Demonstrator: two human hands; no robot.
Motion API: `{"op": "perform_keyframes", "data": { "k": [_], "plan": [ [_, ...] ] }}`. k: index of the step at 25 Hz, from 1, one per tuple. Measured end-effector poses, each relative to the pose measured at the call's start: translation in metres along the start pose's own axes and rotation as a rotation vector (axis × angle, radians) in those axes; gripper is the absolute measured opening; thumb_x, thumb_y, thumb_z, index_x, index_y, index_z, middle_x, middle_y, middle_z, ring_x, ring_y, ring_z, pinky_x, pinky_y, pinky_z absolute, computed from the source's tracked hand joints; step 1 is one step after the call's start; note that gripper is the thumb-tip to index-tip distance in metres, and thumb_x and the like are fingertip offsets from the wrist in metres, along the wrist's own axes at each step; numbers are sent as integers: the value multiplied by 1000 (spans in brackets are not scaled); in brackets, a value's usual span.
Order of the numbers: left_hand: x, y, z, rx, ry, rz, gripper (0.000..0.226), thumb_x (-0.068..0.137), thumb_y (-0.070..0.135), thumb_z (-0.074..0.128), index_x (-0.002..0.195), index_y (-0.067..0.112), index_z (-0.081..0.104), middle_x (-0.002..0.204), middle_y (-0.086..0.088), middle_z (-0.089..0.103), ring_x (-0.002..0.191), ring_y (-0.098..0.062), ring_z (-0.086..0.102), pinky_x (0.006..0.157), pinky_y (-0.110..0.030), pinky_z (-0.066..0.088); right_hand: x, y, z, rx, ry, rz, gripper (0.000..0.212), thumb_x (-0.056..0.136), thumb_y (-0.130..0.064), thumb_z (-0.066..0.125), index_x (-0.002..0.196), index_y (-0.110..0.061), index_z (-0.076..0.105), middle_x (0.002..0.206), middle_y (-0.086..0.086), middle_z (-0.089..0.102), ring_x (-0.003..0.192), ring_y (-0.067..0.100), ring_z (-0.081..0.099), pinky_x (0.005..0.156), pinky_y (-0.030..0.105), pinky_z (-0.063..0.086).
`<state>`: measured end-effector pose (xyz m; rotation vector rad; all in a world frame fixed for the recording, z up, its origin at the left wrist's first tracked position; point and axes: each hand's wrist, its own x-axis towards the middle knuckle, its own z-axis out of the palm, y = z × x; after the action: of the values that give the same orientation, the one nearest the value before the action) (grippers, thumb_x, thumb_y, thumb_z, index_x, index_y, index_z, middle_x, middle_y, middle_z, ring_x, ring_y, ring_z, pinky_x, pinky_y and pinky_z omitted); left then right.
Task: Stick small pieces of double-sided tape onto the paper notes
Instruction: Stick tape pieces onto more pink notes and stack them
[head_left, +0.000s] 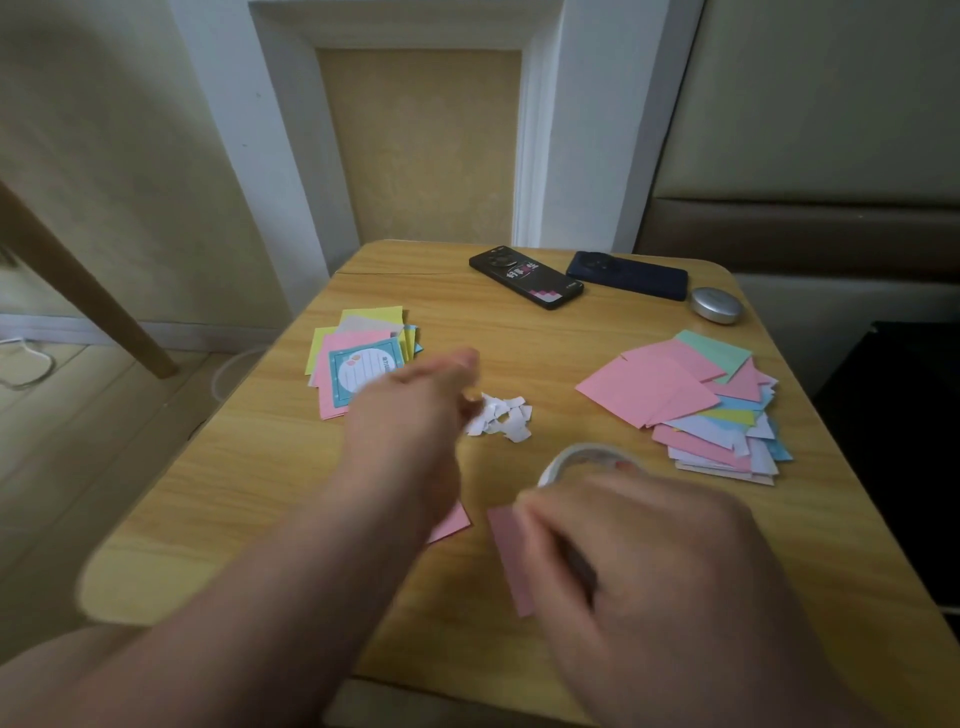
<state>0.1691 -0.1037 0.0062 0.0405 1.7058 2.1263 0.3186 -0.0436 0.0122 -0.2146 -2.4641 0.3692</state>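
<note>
The left hand (415, 400) is stretched out over the light wooden table (260, 493) and is blurred by motion. Its fingertips are drawn together at the edge of a small pile of white paper scraps (501, 418). Whether anything is pinched cannot be told.

The right hand (649, 561) is nearer the camera, its fingers curled round a pink rectangular paper note (511, 561), which is held tilted above the tabletop. A whitish roll of double-sided tape (582, 457) shows just beyond the right knuckles. Whether it is held or lies on the table cannot be told.

A second pink note (453, 522) lies flat, partly covered by the left forearm. A stack of yellow, pink and teal-printed notes (358, 358) is set at the left. A loose heap of pink, green, blue and white notes (691, 400) is spread at the right.

At the far edge a black phone with a printed back (524, 278), a dark blue phone (626, 275) and a silver oval case (717, 306) are laid in a row.
</note>
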Motion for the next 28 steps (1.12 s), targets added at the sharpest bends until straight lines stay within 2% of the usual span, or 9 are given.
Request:
{"op": "perform_keyframes", "data": {
  "k": [5,7,9,11,16,18,21,24,28],
  "plan": [
    [-4,18,-25,51,-198,104,9,76,19,78,81,12,81,88,5,76,77,-10,69,76,-24,57,13,34,-19,64,-95,220,23,90,-20,64,89,-43,67,57,-6,55,53,11,51,48,27,45],
    [-25,11,-27,135,-310,77,18,65,21,78,82,14,81,96,1,78,83,-16,73,79,-27,58,17,54,-22,-96,-252,393,72,92,-29,58,133,-74,20,56,-5,53,50,10,47,44,20,37],
    [-34,7,-28,130,-343,32,21,61,17,78,81,9,80,92,-8,78,83,-26,75,79,-32,60,9,66,-20,-223,-328,460,88,95,-32,56,143,-64,-10,62,-9,52,55,5,47,43,18,36],
    [-37,5,-28,75,-360,-10,19,60,11,78,77,3,78,86,-12,76,81,-31,75,83,-40,61,2,74,-13,-281,-376,411,69,95,-35,56,149,-53,17,81,-18,57,72,-1,48,50,12,33],
    [-46,3,-25,11,-463,-33,8,68,4,84,72,7,78,76,-10,72,82,-30,74,84,-38,60,5,69,-20,-381,-490,460,49,89,-54,57,136,-46,47,114,-20,62,105,6,55,66,18,42],
    [-49,3,-24,96,-488,28,9,70,15,86,75,13,79,76,-8,73,86,-28,75,84,-36,59,6,63,-24,-273,-371,450,34,87,-49,63,120,-40,63,99,-17,69,91,5,60,64,21,46],
    [-55,2,-21,261,-476,159,14,67,28,76,78,19,78,79,-5,77,85,-23,75,70,-25,56,4,45,-32,328,-73,436,10,77,-30,79,71,-25,74,57,-3,64,52,11,58,47,24,47],
    [-61,-1,-17,298,-489,256,19,65,28,77,82,19,78,80,-8,76,83,-31,70,75,-37,57,4,22,-36,815,-143,484,19,74,-29,84,61,-21,73,47,3,60,39,2,50,39,15,39],
    [-59,-8,-16,352,-446,383,22,65,36,86,83,23,80,78,0,75,75,-20,72,71,-37,60,4,23,-27,962,-195,618,25,73,-35,81,62,-15,72,48,9,60,37,7,48,35,12,33]
  ]
}}
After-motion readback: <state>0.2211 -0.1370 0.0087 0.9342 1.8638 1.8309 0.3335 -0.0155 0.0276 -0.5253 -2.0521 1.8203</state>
